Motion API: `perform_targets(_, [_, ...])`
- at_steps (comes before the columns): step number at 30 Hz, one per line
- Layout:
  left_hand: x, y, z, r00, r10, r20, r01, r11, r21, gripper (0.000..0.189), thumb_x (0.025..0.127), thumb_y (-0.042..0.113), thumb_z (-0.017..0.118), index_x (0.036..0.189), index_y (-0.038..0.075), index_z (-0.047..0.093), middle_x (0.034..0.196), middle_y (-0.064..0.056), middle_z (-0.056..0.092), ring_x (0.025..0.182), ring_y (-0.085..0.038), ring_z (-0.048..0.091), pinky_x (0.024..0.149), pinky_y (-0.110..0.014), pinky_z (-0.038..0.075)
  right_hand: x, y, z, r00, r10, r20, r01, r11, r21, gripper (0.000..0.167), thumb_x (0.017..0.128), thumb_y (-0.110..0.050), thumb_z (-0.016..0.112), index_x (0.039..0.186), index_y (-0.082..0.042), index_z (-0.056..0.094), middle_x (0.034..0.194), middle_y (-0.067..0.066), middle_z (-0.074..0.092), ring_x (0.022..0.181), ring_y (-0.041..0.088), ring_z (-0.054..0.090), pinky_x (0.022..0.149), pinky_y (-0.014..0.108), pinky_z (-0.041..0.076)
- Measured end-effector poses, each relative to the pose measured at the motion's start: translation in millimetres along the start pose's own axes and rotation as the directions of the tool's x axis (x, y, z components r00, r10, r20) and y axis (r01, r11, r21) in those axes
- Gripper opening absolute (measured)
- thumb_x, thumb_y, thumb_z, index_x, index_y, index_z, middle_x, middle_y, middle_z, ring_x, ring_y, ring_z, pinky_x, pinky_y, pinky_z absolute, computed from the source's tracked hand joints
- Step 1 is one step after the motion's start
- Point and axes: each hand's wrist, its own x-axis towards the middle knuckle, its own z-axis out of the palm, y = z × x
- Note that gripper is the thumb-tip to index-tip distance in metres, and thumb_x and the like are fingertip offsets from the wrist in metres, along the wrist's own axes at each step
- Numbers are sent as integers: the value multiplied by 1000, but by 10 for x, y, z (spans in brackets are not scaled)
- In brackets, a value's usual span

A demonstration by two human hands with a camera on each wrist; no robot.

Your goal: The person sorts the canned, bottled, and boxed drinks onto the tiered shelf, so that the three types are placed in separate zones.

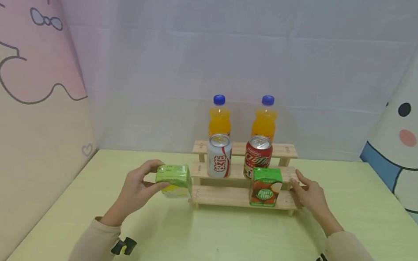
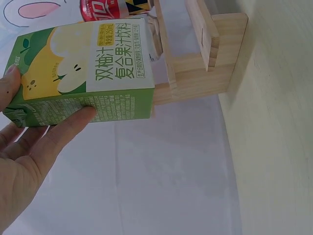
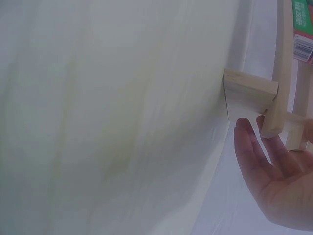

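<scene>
My left hand [image 1: 137, 188] grips a green and yellow juice carton [image 2: 58, 63] between thumb and fingers, just off the left end of a three-tier wooden display rack [image 1: 219, 196]. In the left wrist view the carton lies sideways across the picture, its fruit label showing. At the rack's right end, my right hand [image 1: 312, 199] holds the end of the middle tier; in the right wrist view its fingers [image 3: 249, 142] reach behind the wood, and the thumb is mostly cut off. A green and red juice carton [image 1: 265, 192] stands on the lowest tier, right side.
On the middle tier stand a white can [image 1: 219, 158] and a red can [image 1: 255, 155]. Behind them are two orange drink bottles [image 1: 220, 121] with blue caps. A pale curtain [image 1: 160, 74] hangs behind the yellow-green table [image 1: 224, 248].
</scene>
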Motion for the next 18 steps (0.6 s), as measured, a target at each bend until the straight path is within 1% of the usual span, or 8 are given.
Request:
perform_targets(2, [-8,-54,28,1000,2,-1,-2,1000,-5,38,69,-15,69,104,-11,53,94,-20,60,88,-17,59,57,-25,54,-1,-1,4,1000,1,1,-1,1000,5,56,97,-33,40,139,3,28,103,34,57,61,19,56,49,30,41])
perform_targets(5, [-1,-79,69,1000,12,3,-12,1000,-1,39,69,-15,69,104,-10,53,95,-20,60,88,-22,59,57,-25,54,0,3,5,1000,2,2,-2,1000,3,56,97,-33,40,139,2,28,104,34,57,64,20,57,50,30,41])
perform_targets(7, [28,1,89,1000,10,11,-10,1000,2,38,69,-16,68,103,-12,52,94,-22,60,87,-23,59,57,-25,54,-1,3,3,1000,0,-1,0,1000,0,56,97,-33,40,139,2,28,103,34,57,65,22,57,50,30,41])
perform_targets(9, [51,47,111,1000,12,20,-12,1000,-1,37,69,-16,68,102,-13,51,93,-23,60,87,-25,60,57,-25,54,0,7,3,1000,-3,-5,3,1000,-8,56,97,-33,40,139,3,28,102,34,58,67,23,58,50,30,41])
perform_targets(15, [83,50,191,999,19,41,-17,999,-41,37,70,-15,68,102,-14,51,94,-25,59,86,-37,58,58,-25,54,5,14,12,1000,-1,-11,0,1000,-20,56,97,-33,40,138,3,29,103,34,57,78,32,59,53,30,42])
perform_targets(18, [92,50,226,999,16,45,-13,998,-56,37,71,-15,68,103,-14,50,95,-26,59,87,-39,58,58,-25,54,10,18,13,1000,3,-9,-3,1000,-17,56,97,-34,40,138,2,29,104,34,57,77,32,59,52,30,41])
